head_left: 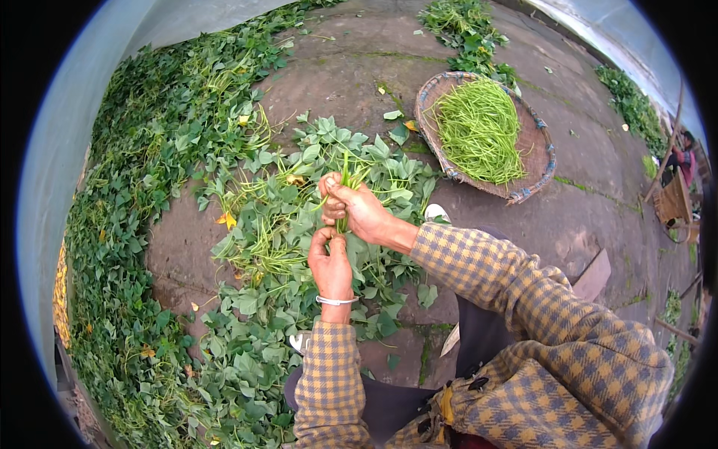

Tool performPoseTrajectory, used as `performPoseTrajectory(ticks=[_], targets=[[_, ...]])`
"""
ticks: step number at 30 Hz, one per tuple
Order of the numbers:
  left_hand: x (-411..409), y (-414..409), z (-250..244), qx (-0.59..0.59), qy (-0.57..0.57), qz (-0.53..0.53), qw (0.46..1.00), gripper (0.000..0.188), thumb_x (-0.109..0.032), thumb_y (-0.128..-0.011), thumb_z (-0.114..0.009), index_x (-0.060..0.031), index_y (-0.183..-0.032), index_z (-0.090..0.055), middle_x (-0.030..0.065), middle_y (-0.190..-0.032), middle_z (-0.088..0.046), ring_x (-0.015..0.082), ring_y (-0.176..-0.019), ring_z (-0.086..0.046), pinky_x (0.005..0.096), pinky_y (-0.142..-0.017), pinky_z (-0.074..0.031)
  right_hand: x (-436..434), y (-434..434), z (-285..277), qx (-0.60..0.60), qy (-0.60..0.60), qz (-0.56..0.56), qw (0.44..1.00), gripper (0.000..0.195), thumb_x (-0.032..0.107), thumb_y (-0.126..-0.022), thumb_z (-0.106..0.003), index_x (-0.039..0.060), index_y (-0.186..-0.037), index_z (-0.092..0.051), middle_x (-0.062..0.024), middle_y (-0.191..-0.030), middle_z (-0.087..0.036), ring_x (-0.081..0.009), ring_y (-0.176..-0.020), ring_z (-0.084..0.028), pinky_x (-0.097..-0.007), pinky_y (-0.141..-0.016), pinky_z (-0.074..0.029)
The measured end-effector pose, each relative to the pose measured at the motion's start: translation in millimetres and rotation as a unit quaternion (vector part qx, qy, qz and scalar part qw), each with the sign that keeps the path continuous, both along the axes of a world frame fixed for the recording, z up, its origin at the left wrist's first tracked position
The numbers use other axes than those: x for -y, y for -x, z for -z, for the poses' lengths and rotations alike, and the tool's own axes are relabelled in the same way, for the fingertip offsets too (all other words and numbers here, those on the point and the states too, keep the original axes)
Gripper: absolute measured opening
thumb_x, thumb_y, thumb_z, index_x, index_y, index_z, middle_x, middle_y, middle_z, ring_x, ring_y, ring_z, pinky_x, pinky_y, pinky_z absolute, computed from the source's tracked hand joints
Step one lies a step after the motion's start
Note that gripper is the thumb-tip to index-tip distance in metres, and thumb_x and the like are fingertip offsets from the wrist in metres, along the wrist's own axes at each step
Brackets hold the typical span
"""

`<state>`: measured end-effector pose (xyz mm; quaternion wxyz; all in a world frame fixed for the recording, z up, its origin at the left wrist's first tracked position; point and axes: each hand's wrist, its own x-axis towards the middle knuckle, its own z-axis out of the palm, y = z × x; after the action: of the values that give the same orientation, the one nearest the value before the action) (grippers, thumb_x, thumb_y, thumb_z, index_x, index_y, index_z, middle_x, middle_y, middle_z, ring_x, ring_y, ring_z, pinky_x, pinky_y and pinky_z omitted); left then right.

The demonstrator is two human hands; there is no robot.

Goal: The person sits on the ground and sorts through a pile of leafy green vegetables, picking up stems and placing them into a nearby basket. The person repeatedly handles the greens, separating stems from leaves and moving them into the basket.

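A small bundle of green leaf stalks (344, 178) stands upright in my right hand (359, 209), whose fingers are closed round it. Just below, my left hand (331, 266), with a pale bangle at the wrist, pinches the lower end of the same bundle between thumb and fingers. Under both hands spreads a heap of leafy green vines (280, 247) with stalks showing among the leaves. Beyond my right hand, at the upper right, a round woven basket (538, 163) with a blue-bound rim holds a pile of light green cut stalks (479, 132).
A thick band of vines (129, 224) covers the ground along the left. Translucent sheeting (61, 168) hangs at the left edge. More greenery (468, 33) lies beyond the basket. At far right are a person (685, 160) and another woven basket (673, 199). My shoes are beside the heap.
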<state>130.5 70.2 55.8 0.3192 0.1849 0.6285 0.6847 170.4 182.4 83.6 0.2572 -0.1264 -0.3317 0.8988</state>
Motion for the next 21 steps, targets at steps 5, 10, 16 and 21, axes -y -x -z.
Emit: performPoseTrajectory(ticks=[5,10,16,21], targets=[[15,14,0,0.144,-0.040,0.034,0.988,0.013,-0.011,-0.090,-0.044,-0.0064,-0.090,-0.056,-0.0018,-0.082,-0.051,0.0085,-0.073,-0.046,0.0218,-0.068,-0.041,-3,0,6,0.034,0.027,-0.023,0.999,0.019,0.022,-0.097,-0.040,0.0103,-0.083,-0.044,0.0075,-0.055,-0.024,-0.0067,-0.048,-0.026,-0.0244,-0.049,-0.028],[35,37,-36,-0.029,-0.036,-0.042,0.998,0.006,-0.005,-0.088,-0.049,-0.0057,-0.083,-0.052,-0.0012,-0.079,-0.048,0.0101,-0.072,-0.045,0.0243,-0.071,-0.041,-31,-11,5,0.020,0.042,-0.048,0.998,0.020,0.024,-0.097,-0.037,0.0108,-0.083,-0.044,0.0090,-0.054,-0.022,-0.0065,-0.047,-0.023,-0.0242,-0.048,-0.026],[33,28,-42,-0.469,0.125,0.057,0.873,0.020,-0.005,-0.081,-0.062,-0.0031,-0.101,-0.065,0.0139,-0.085,-0.063,0.0279,-0.074,-0.063,0.0373,-0.067,-0.048,-20,-11,-1,-0.015,0.045,-0.150,0.988,0.023,0.027,-0.098,-0.036,0.0110,-0.082,-0.041,0.0092,-0.054,-0.020,-0.0055,-0.046,-0.019,-0.0235,-0.047,-0.025],[30,21,-42,-0.469,0.132,0.075,0.870,0.012,-0.004,-0.078,-0.063,-0.0027,-0.089,-0.066,0.0122,-0.079,-0.058,0.0272,-0.072,-0.059,0.0348,-0.068,-0.047,-18,-14,-3,-0.021,0.063,-0.137,0.988,0.025,0.029,-0.098,-0.036,0.0110,-0.082,-0.041,0.0092,-0.054,-0.020,-0.0061,-0.046,-0.018,-0.0236,-0.047,-0.025]])
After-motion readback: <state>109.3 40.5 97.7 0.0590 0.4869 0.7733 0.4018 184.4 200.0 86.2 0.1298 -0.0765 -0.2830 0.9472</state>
